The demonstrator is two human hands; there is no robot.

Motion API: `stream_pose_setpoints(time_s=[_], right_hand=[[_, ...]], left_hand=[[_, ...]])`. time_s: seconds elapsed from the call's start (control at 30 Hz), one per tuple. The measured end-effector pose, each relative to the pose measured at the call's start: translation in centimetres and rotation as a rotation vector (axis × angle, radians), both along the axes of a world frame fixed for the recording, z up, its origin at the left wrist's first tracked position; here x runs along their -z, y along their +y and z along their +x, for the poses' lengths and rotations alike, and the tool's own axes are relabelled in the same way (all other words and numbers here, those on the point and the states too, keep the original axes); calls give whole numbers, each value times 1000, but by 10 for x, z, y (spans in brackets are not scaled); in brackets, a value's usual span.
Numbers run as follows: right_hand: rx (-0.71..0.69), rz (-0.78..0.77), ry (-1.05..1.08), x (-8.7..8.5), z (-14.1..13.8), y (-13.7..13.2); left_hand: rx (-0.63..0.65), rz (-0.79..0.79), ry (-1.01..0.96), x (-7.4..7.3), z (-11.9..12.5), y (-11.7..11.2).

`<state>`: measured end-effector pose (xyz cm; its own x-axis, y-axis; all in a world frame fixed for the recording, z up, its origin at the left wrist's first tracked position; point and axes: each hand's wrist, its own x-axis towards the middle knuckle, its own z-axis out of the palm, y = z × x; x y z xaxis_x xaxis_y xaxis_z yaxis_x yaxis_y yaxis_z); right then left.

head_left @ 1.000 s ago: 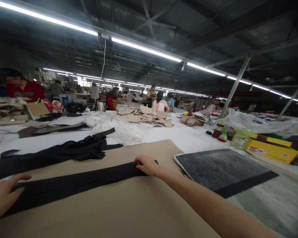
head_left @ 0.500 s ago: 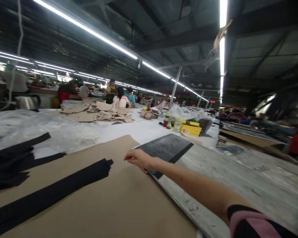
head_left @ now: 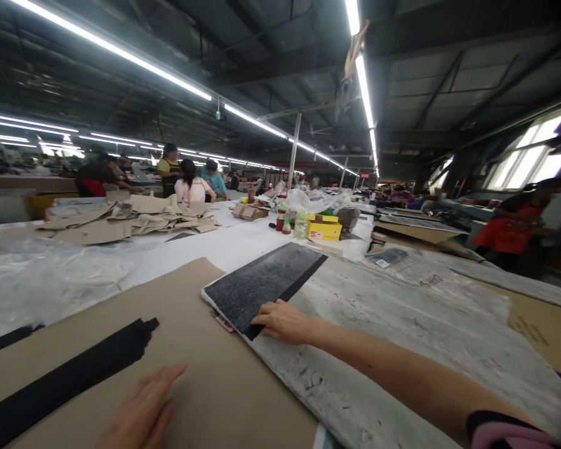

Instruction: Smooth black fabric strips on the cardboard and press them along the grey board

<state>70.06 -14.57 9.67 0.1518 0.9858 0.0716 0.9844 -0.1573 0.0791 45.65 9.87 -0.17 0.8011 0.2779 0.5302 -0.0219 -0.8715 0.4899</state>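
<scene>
My right hand (head_left: 284,322) lies flat, fingers stretched, on the near corner of a dark grey rectangular board (head_left: 262,285) that rests on the table. My left hand (head_left: 143,411) is spread flat on a large sheet of brown paper (head_left: 187,312), holding nothing. A long black fabric strip (head_left: 70,377) lies on the brown paper just left of my left hand. A small pink thing (head_left: 224,323) peeks out under the board's near edge.
A stained white sheet (head_left: 402,318) covers the table to the right. Clear plastic (head_left: 51,274), a heap of brown cut pieces (head_left: 126,218), bottles (head_left: 285,221) and a yellow box (head_left: 324,228) lie further back. Other people work at the far tables; one in red stands at right.
The view has swung right. My right hand left the black strip's end and moved right onto the dark board. My left hand shifted from the strip onto the brown paper.
</scene>
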Motion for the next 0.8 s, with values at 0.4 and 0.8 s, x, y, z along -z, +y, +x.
stream_pose_setpoints(time_s=[0.4,0.8], right_hand=[[-57,10,-89,13,9,14],[119,402,301,27,25,-5]], left_hand=[[125,-180,128,-9,123,-80],[99,-131,137,-2,118,-83]])
